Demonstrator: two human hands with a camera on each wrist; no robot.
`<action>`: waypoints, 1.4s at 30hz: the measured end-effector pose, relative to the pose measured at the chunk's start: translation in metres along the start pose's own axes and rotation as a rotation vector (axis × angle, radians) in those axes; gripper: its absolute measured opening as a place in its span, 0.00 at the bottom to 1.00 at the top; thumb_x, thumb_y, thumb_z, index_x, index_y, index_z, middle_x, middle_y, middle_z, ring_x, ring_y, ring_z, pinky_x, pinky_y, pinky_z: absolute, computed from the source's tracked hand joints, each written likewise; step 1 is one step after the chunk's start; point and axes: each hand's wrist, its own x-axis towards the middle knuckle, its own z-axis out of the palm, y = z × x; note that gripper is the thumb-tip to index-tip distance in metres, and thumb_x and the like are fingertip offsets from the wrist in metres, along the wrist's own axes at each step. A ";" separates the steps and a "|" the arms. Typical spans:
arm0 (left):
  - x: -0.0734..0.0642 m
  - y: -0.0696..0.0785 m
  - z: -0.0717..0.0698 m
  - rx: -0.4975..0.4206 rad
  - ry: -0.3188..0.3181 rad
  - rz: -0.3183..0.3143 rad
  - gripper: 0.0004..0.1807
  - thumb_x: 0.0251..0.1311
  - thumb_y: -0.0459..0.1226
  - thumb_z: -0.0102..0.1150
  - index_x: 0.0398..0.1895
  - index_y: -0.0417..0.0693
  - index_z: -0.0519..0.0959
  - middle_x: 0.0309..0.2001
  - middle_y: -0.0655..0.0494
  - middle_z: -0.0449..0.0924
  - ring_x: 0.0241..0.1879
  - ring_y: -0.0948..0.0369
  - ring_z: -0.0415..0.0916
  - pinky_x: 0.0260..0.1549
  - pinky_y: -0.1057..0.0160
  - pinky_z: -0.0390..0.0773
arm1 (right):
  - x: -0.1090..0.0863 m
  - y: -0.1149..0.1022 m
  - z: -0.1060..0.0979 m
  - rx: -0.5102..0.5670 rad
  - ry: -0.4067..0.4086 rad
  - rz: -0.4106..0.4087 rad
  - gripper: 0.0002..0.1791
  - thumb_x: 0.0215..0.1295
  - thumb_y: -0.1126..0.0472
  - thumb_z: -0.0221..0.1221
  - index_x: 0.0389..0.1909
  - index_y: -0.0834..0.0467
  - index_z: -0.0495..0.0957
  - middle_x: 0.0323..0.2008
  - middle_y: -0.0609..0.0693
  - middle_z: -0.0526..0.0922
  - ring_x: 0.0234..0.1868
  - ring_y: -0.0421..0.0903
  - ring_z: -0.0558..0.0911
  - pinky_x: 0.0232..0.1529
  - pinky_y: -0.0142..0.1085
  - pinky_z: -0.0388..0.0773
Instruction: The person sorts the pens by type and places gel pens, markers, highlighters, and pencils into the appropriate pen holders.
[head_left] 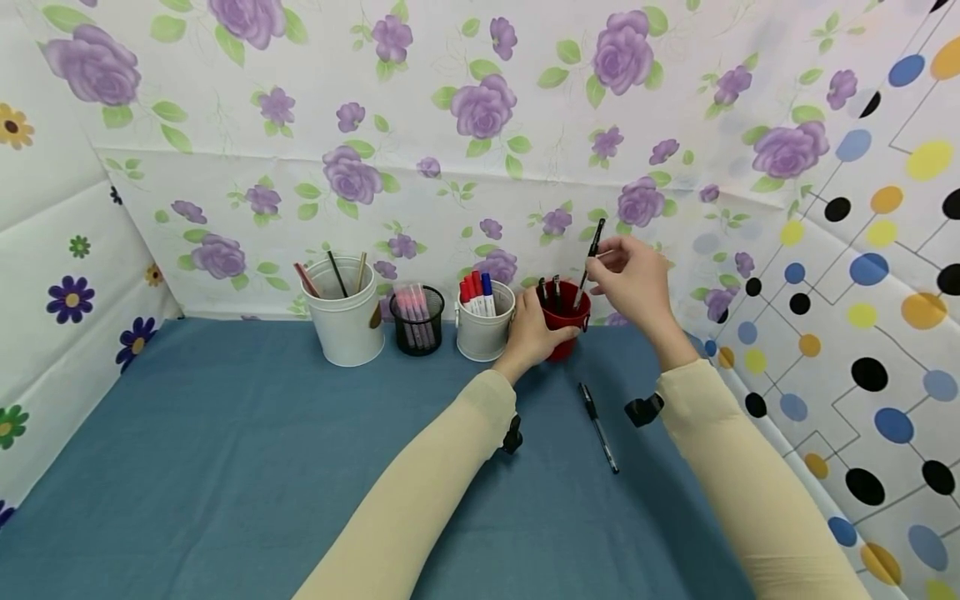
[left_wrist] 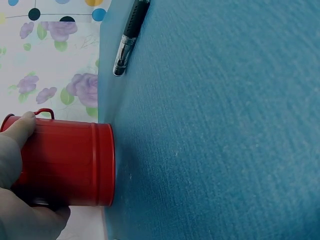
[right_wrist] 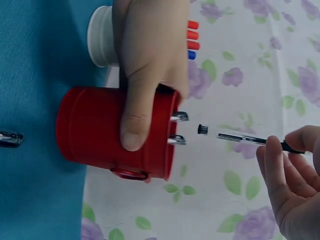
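Note:
A small red bucket stands near the back wall with several black pens inside. My left hand grips its side, the thumb lying across the front. Above the bucket my right hand pinches a clear-barreled black pen near its upper end. That pen points down at the bucket's mouth, and in the right wrist view its lower end is just outside the rim. Another black pen lies on the blue cloth in front of the bucket.
Left of the red bucket stand a white bucket of red and blue markers, a black mesh cup with pink pens, and a larger white bucket holding a few sticks. Flowered cloth hangs behind; dotted cloth is at the right.

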 end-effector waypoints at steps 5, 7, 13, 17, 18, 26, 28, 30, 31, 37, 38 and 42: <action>0.001 0.000 0.001 0.006 -0.004 -0.010 0.51 0.64 0.51 0.76 0.80 0.46 0.54 0.74 0.45 0.61 0.74 0.51 0.64 0.74 0.51 0.70 | 0.009 0.009 0.015 -0.019 0.017 0.006 0.14 0.74 0.59 0.62 0.53 0.64 0.82 0.42 0.62 0.90 0.34 0.59 0.91 0.31 0.30 0.85; 0.000 0.000 0.001 0.005 0.000 -0.004 0.51 0.63 0.51 0.76 0.80 0.45 0.54 0.74 0.45 0.61 0.74 0.50 0.65 0.73 0.50 0.70 | 0.011 0.014 0.021 -0.049 0.014 0.019 0.14 0.74 0.59 0.62 0.54 0.63 0.82 0.43 0.61 0.90 0.37 0.58 0.90 0.34 0.35 0.87; 0.000 -0.002 0.002 0.008 0.005 0.018 0.52 0.63 0.52 0.76 0.80 0.44 0.54 0.73 0.43 0.61 0.72 0.49 0.66 0.74 0.50 0.69 | 0.010 0.030 0.039 -0.079 -0.071 0.087 0.15 0.75 0.59 0.61 0.55 0.64 0.80 0.45 0.62 0.89 0.37 0.55 0.90 0.37 0.45 0.89; 0.002 -0.005 0.003 0.008 0.006 0.024 0.52 0.62 0.52 0.76 0.79 0.44 0.55 0.72 0.43 0.62 0.71 0.49 0.67 0.73 0.50 0.70 | 0.008 0.037 0.048 -0.125 -0.126 0.121 0.14 0.74 0.59 0.62 0.54 0.64 0.81 0.45 0.62 0.89 0.31 0.55 0.90 0.35 0.48 0.89; 0.002 -0.005 0.003 0.004 0.009 0.026 0.52 0.62 0.52 0.77 0.79 0.44 0.55 0.72 0.43 0.62 0.71 0.49 0.67 0.73 0.50 0.70 | 0.008 0.039 0.049 -0.145 -0.135 0.125 0.14 0.74 0.59 0.62 0.53 0.63 0.81 0.45 0.62 0.89 0.31 0.55 0.90 0.36 0.48 0.89; 0.003 -0.004 0.001 0.009 0.001 0.022 0.52 0.63 0.52 0.76 0.79 0.44 0.55 0.72 0.44 0.62 0.70 0.49 0.68 0.73 0.51 0.70 | 0.006 0.045 0.058 -0.207 -0.200 0.145 0.13 0.73 0.60 0.63 0.52 0.63 0.83 0.45 0.63 0.89 0.41 0.58 0.87 0.43 0.51 0.87; 0.002 -0.003 -0.001 0.016 -0.001 0.020 0.51 0.63 0.52 0.76 0.79 0.44 0.55 0.72 0.43 0.62 0.71 0.49 0.67 0.73 0.52 0.70 | 0.005 0.043 0.059 -0.204 -0.205 0.147 0.13 0.73 0.61 0.63 0.53 0.64 0.83 0.45 0.64 0.89 0.42 0.59 0.87 0.43 0.52 0.87; 0.000 -0.002 -0.002 0.015 -0.002 0.019 0.51 0.63 0.52 0.75 0.80 0.44 0.55 0.73 0.43 0.62 0.70 0.49 0.67 0.73 0.52 0.70 | 0.005 0.042 0.059 -0.201 -0.209 0.150 0.13 0.73 0.61 0.64 0.53 0.64 0.82 0.45 0.64 0.88 0.43 0.59 0.87 0.44 0.52 0.87; -0.001 -0.001 -0.003 0.015 -0.003 0.018 0.51 0.64 0.52 0.75 0.80 0.44 0.54 0.73 0.43 0.62 0.71 0.49 0.67 0.73 0.51 0.70 | 0.005 0.042 0.060 -0.203 -0.213 0.149 0.13 0.73 0.62 0.64 0.53 0.64 0.82 0.45 0.64 0.88 0.43 0.59 0.87 0.44 0.52 0.87; -0.005 0.000 -0.005 0.025 0.006 0.024 0.51 0.65 0.52 0.74 0.80 0.42 0.54 0.73 0.42 0.61 0.71 0.49 0.67 0.73 0.49 0.69 | 0.003 0.042 0.056 -0.191 -0.227 0.123 0.11 0.73 0.64 0.62 0.52 0.63 0.83 0.45 0.63 0.88 0.43 0.59 0.87 0.44 0.53 0.87; -0.005 0.000 -0.005 0.028 0.005 0.027 0.52 0.65 0.52 0.73 0.80 0.42 0.54 0.74 0.42 0.61 0.71 0.49 0.67 0.73 0.49 0.69 | 0.002 0.043 0.054 -0.184 -0.224 0.114 0.11 0.73 0.64 0.62 0.53 0.63 0.83 0.45 0.63 0.88 0.43 0.59 0.87 0.44 0.54 0.86; -0.005 0.001 -0.004 0.023 0.002 0.034 0.51 0.65 0.52 0.74 0.80 0.42 0.53 0.74 0.42 0.61 0.71 0.48 0.67 0.73 0.50 0.70 | -0.004 0.040 0.039 -0.191 -0.175 0.074 0.12 0.74 0.62 0.60 0.52 0.62 0.84 0.45 0.62 0.89 0.46 0.59 0.87 0.56 0.58 0.81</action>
